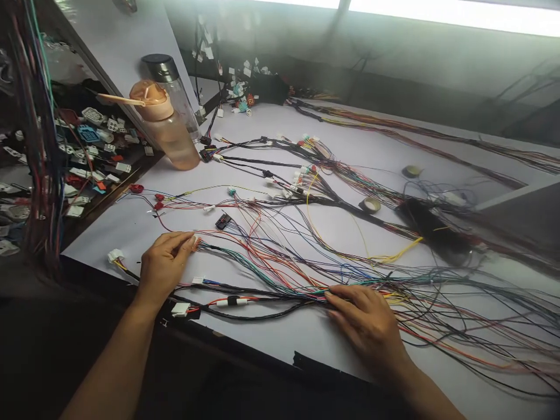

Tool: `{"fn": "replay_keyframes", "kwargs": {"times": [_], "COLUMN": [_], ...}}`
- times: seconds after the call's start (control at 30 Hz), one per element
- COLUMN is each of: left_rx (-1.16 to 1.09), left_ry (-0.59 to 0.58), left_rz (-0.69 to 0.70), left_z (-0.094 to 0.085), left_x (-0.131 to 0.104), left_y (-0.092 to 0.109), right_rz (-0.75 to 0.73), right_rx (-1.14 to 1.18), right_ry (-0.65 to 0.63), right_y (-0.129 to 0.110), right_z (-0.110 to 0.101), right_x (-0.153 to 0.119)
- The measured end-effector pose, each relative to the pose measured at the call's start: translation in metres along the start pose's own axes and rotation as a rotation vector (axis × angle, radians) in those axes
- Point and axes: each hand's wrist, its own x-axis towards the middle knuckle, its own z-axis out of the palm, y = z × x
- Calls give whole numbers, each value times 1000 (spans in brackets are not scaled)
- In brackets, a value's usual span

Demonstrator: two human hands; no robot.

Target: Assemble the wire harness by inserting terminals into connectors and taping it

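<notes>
Closest to the camera on the white table (324, 332), the right hand (367, 321) is resting on a bunch of wires (301, 293), fingertips lying across them; can't tell whether it's actually gripping any. Over by the front edge, a white connector (181, 310) is sitting near an orange wire with a black-banded white sleeve (232, 301). A bit further in, the left hand (161, 265) is holding a small pale connector (196, 241) in a narrow pinch between thumb and finger, with coloured wires running from it toward the right hand. Past that, a black connector (223, 221) is lying on the table, and a thick black-wrapped harness (336, 202) is stretching across behind it. Further back, an orange-topped bottle (175, 143) is standing right beside a dark-capped bottle (161, 69), while a messy pile of connectors (91, 140) is filling the left side. Way at the back, more long wires (394, 122) are running along the table, and a bright light (437, 14) is glowing above.
</notes>
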Motion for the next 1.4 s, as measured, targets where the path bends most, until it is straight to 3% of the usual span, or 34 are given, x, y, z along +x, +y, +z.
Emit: {"fn": "replay_keyframes", "kwargs": {"times": [0.13, 0.23, 0.3, 0.4, 0.53, 0.7, 1.0, 1.4], "left_rx": [32, 19, -23, -75, -35, -20, 88, 36], "left_ry": [78, 146, 95, -80, -163, -196, -274, -253], "left_rz": [69, 213, 356, 555, 693, 692, 742, 680], "left_z": [-2, 1, 8, 24, 39, 40, 46, 48], "left_x": [-2, -11, -22, -40, -56, -61, -57, -57], "left_y": [9, 31, 51, 75, 80, 70, 68, 70], "right_rz": [-1, 24, 33, 41, 45, 70, 129, 327], "right_rx": [53, 112, 143, 150, 86, -4, -78, 374], "right_ry": [-4, 22, 7, -64, -140, -229, -346, -225], "right_y": [-8, -21, -30, -41, -47, -50, -53, -49], "right_z": [-12, -13, -9, 3, 21, 31, 28, 24], "right_x": [21, 43, 58, 77, 95, 101, 102, 91]}}
